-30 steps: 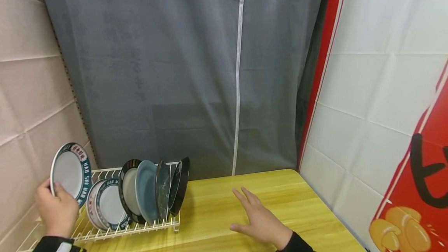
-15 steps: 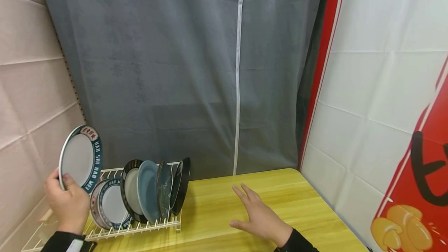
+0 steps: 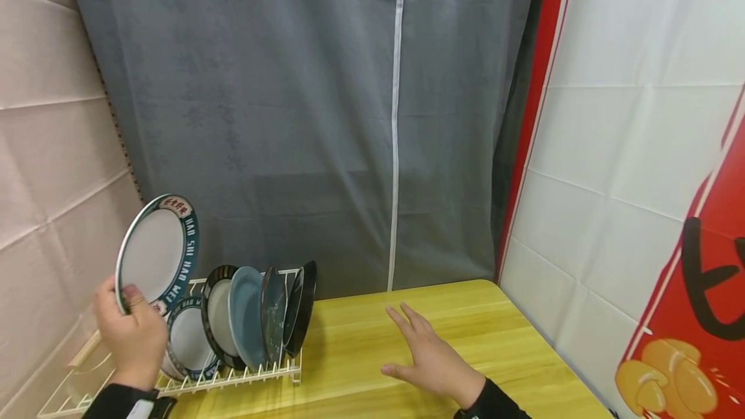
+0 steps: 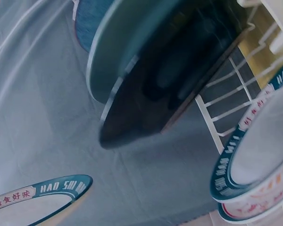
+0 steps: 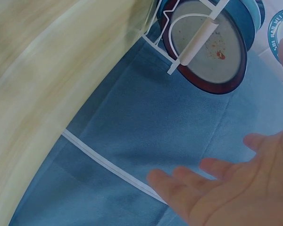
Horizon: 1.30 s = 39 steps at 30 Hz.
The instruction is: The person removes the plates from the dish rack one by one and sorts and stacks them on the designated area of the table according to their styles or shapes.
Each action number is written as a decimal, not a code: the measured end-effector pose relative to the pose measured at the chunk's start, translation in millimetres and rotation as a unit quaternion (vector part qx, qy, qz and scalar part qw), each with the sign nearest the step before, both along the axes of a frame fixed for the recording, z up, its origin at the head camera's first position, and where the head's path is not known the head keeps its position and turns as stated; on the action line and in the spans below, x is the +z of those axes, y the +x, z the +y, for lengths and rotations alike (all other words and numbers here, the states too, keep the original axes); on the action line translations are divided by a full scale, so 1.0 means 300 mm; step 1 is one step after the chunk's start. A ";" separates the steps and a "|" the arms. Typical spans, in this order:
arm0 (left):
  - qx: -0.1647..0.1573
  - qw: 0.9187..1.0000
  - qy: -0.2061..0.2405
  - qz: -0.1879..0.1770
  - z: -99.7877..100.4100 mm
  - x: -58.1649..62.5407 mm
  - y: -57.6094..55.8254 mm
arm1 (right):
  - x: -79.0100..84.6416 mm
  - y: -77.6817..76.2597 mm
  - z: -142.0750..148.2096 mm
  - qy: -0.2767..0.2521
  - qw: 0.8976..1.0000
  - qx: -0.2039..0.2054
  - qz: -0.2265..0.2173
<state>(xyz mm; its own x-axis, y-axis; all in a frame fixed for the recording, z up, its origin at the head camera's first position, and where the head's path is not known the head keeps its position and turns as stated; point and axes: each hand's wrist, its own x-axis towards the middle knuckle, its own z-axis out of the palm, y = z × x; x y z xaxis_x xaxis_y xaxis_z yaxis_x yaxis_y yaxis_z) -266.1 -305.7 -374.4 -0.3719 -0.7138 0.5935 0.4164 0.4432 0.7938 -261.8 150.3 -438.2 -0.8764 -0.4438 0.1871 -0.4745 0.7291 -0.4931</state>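
Note:
My left hand [image 3: 132,338] pinches a white plate [image 3: 154,254] with a teal lettered rim by its lower left edge. The plate is raised and tilted above the left part of a white wire dish rack [image 3: 256,377]. Part of its rim shows low in the left wrist view, where the hand itself is out of sight. Over the table's middle hovers my right hand [image 3: 433,364], palm down with fingers spread and holding nothing. In the rack stand another teal-rimmed plate [image 3: 189,338], a black-rimmed plate [image 3: 220,319], a blue plate [image 3: 246,319] and dark dishes [image 3: 299,309] at the right end.
The rack sits at the left of a yellow wood-grain table [image 3: 372,341]. A grey curtain [image 3: 291,115] hangs behind it. Pale cloth walls [image 3: 52,147] close off the left, and a white and red banner [image 3: 628,147] stands along the right.
My left hand has moved right and upward with the plate, which now overlaps the rack's back left part in the head view. My right hand has barely moved.

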 end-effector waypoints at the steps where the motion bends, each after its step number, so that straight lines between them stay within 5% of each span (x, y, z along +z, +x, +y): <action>1: -0.007 1.000 0.001 0.000 0.007 0.002 0.001 | 0.001 -0.001 -0.001 0.000 1.000 -0.001 0.003; 13: -0.069 0.998 -0.001 -0.005 0.120 -0.021 0.018 | 0.029 -0.006 -0.013 -0.008 1.000 0.013 -0.002; 18: -0.095 0.994 0.007 -0.052 0.172 -0.035 0.029 | 0.033 -0.014 -0.022 -0.014 1.000 0.015 0.003; 31: -0.212 0.970 0.038 -0.112 0.291 -0.061 0.013 | 0.050 -0.023 -0.045 -0.020 1.000 0.015 0.004; 39: -0.247 0.950 0.042 -0.186 0.350 -0.089 0.020 | 0.057 -0.029 -0.062 -0.025 1.000 -0.003 0.005</action>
